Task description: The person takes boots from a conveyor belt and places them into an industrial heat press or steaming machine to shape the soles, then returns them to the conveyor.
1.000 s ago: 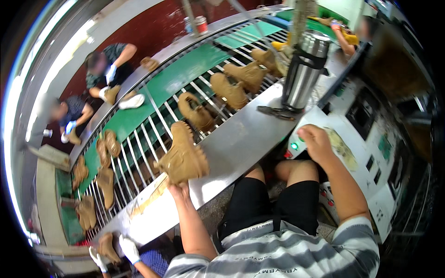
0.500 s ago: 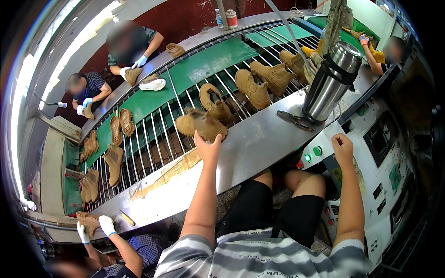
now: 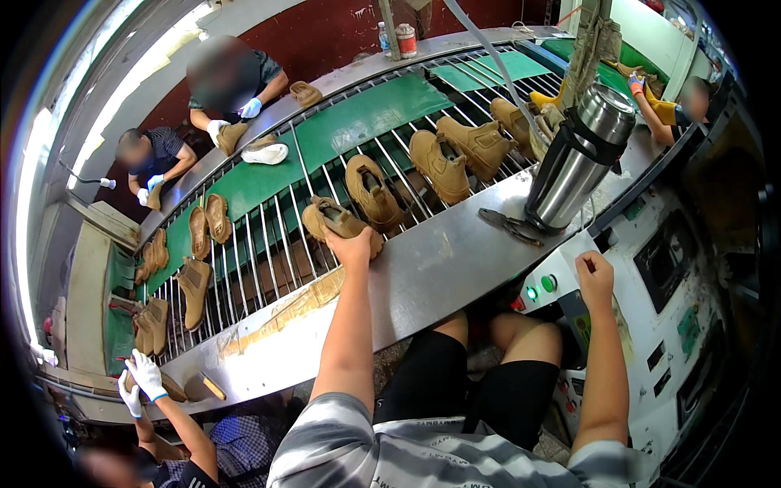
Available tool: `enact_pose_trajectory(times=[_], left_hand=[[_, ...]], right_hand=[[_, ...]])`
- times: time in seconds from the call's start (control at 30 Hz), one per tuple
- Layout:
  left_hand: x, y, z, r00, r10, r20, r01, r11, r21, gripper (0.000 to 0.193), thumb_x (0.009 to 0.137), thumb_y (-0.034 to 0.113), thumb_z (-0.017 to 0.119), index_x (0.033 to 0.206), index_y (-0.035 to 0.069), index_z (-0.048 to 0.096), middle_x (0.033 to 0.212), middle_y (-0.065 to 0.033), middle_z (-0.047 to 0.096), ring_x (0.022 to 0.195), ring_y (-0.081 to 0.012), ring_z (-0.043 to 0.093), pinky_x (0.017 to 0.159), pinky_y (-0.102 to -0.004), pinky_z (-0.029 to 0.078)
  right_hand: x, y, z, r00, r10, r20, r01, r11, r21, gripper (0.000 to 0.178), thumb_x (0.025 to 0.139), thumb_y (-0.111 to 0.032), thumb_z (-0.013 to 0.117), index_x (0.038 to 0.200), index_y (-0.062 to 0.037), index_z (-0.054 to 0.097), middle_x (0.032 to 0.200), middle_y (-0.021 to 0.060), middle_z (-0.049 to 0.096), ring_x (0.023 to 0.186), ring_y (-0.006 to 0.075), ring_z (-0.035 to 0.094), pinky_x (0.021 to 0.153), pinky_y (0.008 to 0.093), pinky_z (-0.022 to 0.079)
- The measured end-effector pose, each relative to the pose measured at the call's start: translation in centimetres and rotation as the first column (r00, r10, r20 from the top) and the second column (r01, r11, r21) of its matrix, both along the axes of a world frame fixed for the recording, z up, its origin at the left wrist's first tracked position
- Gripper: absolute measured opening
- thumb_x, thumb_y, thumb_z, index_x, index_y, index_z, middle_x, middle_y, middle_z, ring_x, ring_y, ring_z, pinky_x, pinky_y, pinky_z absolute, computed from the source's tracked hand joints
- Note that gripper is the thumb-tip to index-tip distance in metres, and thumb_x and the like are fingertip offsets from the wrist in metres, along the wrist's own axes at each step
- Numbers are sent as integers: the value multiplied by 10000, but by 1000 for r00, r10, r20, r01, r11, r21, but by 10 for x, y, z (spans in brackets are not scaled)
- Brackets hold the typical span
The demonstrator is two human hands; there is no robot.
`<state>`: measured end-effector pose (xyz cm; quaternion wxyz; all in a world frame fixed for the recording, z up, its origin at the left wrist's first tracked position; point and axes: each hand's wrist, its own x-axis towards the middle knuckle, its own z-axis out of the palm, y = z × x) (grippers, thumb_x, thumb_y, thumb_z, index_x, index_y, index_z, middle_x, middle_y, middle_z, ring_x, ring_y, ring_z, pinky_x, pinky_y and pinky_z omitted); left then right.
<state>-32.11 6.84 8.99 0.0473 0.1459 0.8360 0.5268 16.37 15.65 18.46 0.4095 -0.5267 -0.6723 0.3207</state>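
Head view shows the left hand point(image 3: 351, 242) with its grip holding a tan boot point(image 3: 335, 220) on the conveyor point(image 3: 268, 244) rods beyond the steel worktop point(image 3: 423, 276), so it should sit flat across them, while the right hand point(image 3: 594, 272), fingers curled on nothing, rests by the control panel point(image 3: 561, 285).

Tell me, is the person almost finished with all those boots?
Not nearly. Several tan boots already lie along the conveyor rack. The left hand rests on one tan boot; the right hand sits on the machine panel. More boots wait further down.
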Motion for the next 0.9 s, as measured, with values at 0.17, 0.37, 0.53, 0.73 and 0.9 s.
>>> enact_pose_trajectory(times=[0.17, 0.37, 0.53, 0.73, 0.9], left_hand=[[-65, -26, -14, 947, -306, 96, 274, 928, 253, 867, 620, 67, 740, 1391, 101, 347, 1182, -116, 549, 1041, -260, 571, 875, -375, 484], [-106, -31, -25, 905, -397, 155, 382, 916, 120, 1057, 610, 35, 763, 1501, 97, 197, 1251, -147, 532, 1091, -271, 564, 896, -365, 493], [-108, -27, -16, 884, -424, 197, 412, 906, 100, 1029, 644, 42, 765, 1500, 114, 199, 1285, -149, 507, 1098, -271, 566, 887, -382, 501], [-118, -50, -46, 866, -492, 85, 491, 871, 40, 799, 707, 217, 774, 1385, 64, 381, 1199, -148, 596, 1088, -238, 592, 880, -349, 493], [-90, -115, -36, 831, -415, -371, 296, 894, -337, 495, 770, 174, 699, 1218, -5, 590, 1174, -192, 630, 1114, -343, 590, 961, -419, 455]], right_hand=[[-1, 0, 4, 1000, -13, 15, 13, 1000, -11, 117, 855, -62, 622, 754, -4, 608, 588, -34, 506, 538, 37, 437, 501, 233, 338], [-3, 2, 1, 998, -23, 63, 24, 1000, -14, 115, 841, -73, 632, 749, -8, 612, 577, -18, 527, 526, 46, 460, 502, 236, 356], [-5, 1, 2, 989, -43, 143, 45, 999, -11, 110, 821, -94, 645, 754, -10, 623, 580, 16, 558, 524, 75, 503, 519, 251, 397], [-10, -2, 4, 963, -63, 261, 54, 998, 39, 104, 780, -148, 661, 771, -45, 655, 651, 86, 632, 573, 206, 605, 566, 312, 467], [-9, -5, 15, 939, -71, 338, 53, 997, 61, 116, 755, -193, 663, 772, -79, 671, 718, 113, 657, 662, 291, 642, 623, 386, 501]])
